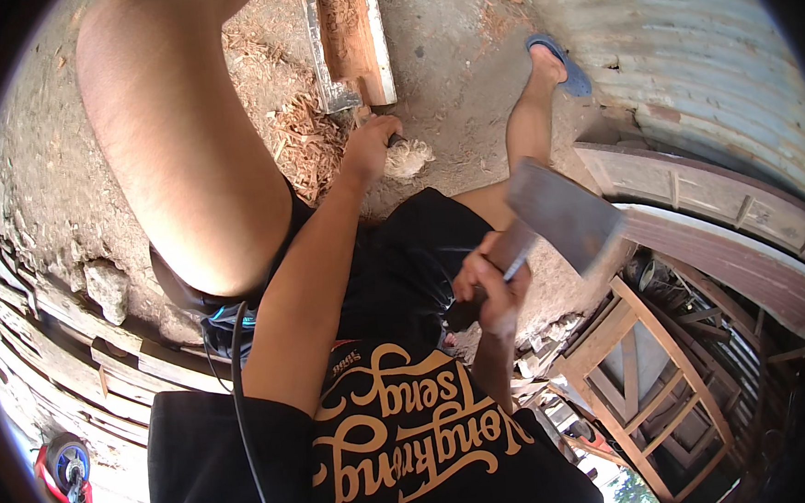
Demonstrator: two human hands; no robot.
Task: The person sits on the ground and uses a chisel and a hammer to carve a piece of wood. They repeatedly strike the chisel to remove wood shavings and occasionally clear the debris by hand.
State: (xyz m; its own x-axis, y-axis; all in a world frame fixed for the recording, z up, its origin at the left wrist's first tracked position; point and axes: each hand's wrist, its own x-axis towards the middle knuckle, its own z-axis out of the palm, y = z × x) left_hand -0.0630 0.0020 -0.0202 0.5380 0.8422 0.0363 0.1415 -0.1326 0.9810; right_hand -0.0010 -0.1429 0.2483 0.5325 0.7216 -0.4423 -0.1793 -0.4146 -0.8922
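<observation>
The right hand (497, 287) holds tight to a wide metal cleaver (568, 218), up over the lap (403, 261). The left hand (373, 147) is curled around a small thing with a dark end (397, 139), mostly hidden, just by the near end of a hollow wooden block (378, 45) on the ground (451, 64). Curly wood shavings (309, 151) lie by the block's near left corner

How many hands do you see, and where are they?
2. The left hand is at the near end of the hollowed wood block; the right hand, right of centre, grips a broad-bladed tool. Both are in view; no others show.
</observation>
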